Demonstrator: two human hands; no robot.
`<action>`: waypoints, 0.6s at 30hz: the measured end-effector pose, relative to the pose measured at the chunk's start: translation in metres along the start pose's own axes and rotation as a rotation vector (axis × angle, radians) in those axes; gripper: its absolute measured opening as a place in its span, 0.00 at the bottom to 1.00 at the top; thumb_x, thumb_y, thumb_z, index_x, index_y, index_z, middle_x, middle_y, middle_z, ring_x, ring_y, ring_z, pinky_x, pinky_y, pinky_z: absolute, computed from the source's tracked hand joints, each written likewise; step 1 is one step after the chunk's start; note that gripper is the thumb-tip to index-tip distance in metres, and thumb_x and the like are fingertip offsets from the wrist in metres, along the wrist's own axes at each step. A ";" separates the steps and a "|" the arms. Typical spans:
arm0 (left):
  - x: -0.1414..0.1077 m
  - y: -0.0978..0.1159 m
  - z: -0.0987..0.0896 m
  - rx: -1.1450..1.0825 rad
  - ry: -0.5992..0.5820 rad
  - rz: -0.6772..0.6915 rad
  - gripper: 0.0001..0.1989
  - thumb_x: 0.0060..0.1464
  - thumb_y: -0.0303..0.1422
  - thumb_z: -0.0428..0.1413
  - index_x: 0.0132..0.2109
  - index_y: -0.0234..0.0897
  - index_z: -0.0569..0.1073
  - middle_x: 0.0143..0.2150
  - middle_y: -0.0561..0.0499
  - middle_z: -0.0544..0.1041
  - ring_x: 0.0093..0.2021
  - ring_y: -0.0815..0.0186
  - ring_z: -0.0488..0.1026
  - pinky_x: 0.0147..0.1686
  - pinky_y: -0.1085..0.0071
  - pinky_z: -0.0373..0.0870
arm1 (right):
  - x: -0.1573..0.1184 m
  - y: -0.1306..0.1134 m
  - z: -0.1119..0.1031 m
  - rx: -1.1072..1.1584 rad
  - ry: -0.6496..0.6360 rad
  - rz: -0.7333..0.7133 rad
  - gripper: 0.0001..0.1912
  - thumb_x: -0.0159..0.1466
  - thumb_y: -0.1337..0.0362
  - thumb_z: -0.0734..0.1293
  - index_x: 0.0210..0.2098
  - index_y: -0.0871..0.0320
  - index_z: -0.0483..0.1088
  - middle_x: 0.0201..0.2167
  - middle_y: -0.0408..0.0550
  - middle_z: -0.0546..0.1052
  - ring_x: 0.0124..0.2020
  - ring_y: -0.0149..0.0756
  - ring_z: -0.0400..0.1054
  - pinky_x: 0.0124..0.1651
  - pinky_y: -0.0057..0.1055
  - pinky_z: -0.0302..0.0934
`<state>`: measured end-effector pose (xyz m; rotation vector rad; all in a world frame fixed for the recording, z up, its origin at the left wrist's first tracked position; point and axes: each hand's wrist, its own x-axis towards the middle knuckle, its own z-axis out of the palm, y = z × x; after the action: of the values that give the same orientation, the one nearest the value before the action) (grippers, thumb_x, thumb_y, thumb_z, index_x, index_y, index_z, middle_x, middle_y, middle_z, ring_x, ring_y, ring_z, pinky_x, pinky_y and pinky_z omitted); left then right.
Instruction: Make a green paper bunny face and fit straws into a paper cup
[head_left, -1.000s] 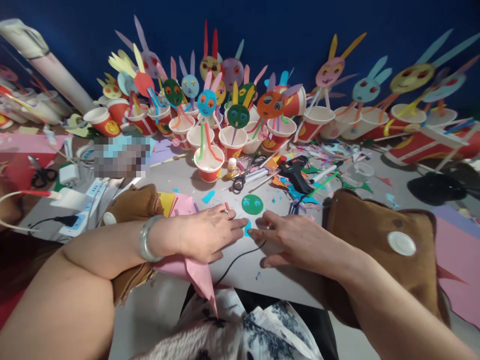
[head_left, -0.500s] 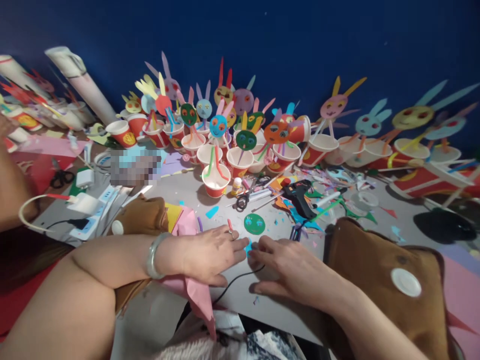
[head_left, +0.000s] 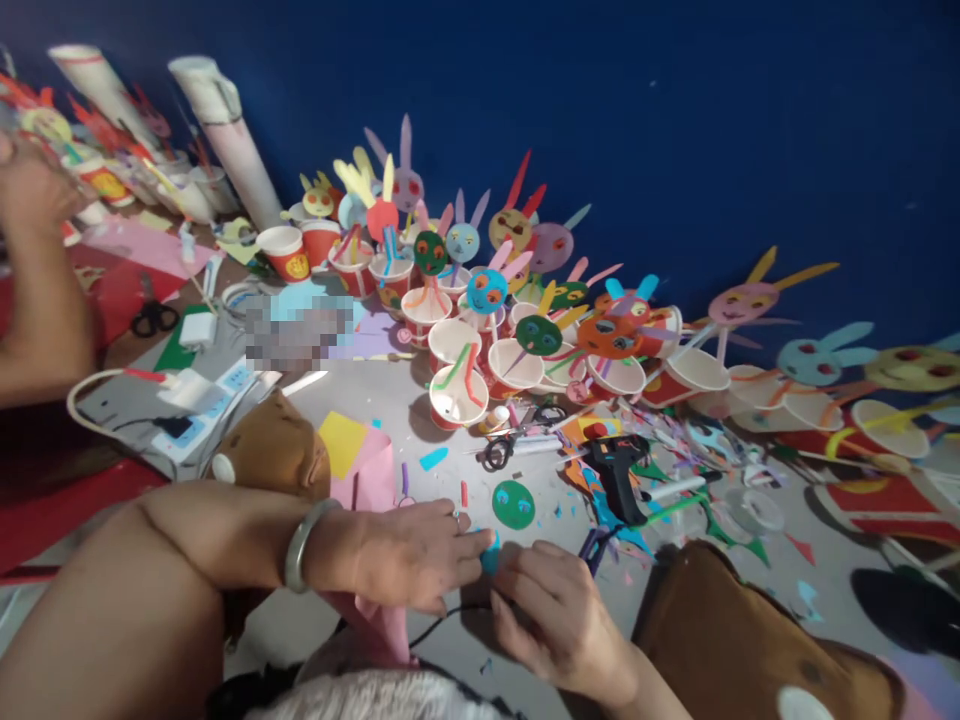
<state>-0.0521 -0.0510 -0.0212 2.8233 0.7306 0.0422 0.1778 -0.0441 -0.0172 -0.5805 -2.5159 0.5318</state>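
My left hand (head_left: pixel 409 555), with a bracelet at its wrist, lies low over the grey table, fingers spread, its fingertips at a small blue paper piece (head_left: pixel 490 553). From the other side, my right hand (head_left: pixel 551 610) has its fingers bent together at the same blue piece; their tips are partly hidden, so I cannot make out how firmly they grip it. Just beyond both hands lies a green paper disc (head_left: pixel 514 504) with two blue eyes. A small red strip (head_left: pixel 464 493) rests to the left of the disc.
Paper cups (head_left: pixel 458 395) with rabbit-faced figures line the blue wall. A black glue gun (head_left: pixel 616 475), scissors (head_left: pixel 498 453) and paper scraps lie beyond my hands. Brown cushions (head_left: pixel 750 640) flank them. At far left is another person's arm (head_left: pixel 45 270) near a power strip (head_left: pixel 196 415).
The view has shifted, so the cups sit lower and further right. My right hand's fingers are now more curled at the blue piece. The other person's arm shows more fully.
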 end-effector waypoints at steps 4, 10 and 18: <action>0.003 -0.003 -0.008 0.033 0.045 0.086 0.16 0.59 0.43 0.58 0.46 0.36 0.75 0.54 0.43 0.76 0.40 0.61 0.72 0.40 0.63 0.67 | 0.000 -0.009 -0.010 -0.119 -0.083 -0.043 0.07 0.66 0.70 0.62 0.31 0.57 0.67 0.23 0.45 0.70 0.24 0.33 0.58 0.29 0.32 0.52; 0.007 -0.003 -0.014 0.037 0.023 0.097 0.10 0.58 0.37 0.57 0.40 0.33 0.75 0.40 0.45 0.78 0.34 0.59 0.74 0.37 0.61 0.68 | -0.009 -0.052 -0.003 -0.320 -0.133 -0.105 0.10 0.66 0.72 0.61 0.29 0.56 0.66 0.22 0.43 0.68 0.24 0.32 0.59 0.28 0.32 0.53; 0.006 -0.012 -0.012 -0.001 0.013 0.163 0.12 0.62 0.40 0.55 0.39 0.34 0.75 0.40 0.45 0.78 0.37 0.60 0.74 0.38 0.65 0.67 | -0.021 -0.127 0.056 -0.371 -0.111 -0.046 0.08 0.66 0.72 0.61 0.31 0.57 0.67 0.24 0.43 0.69 0.25 0.32 0.62 0.30 0.33 0.52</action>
<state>-0.0533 -0.0352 -0.0125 2.8775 0.5017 0.0879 0.1258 -0.1742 -0.0107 -0.6390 -2.7467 0.0776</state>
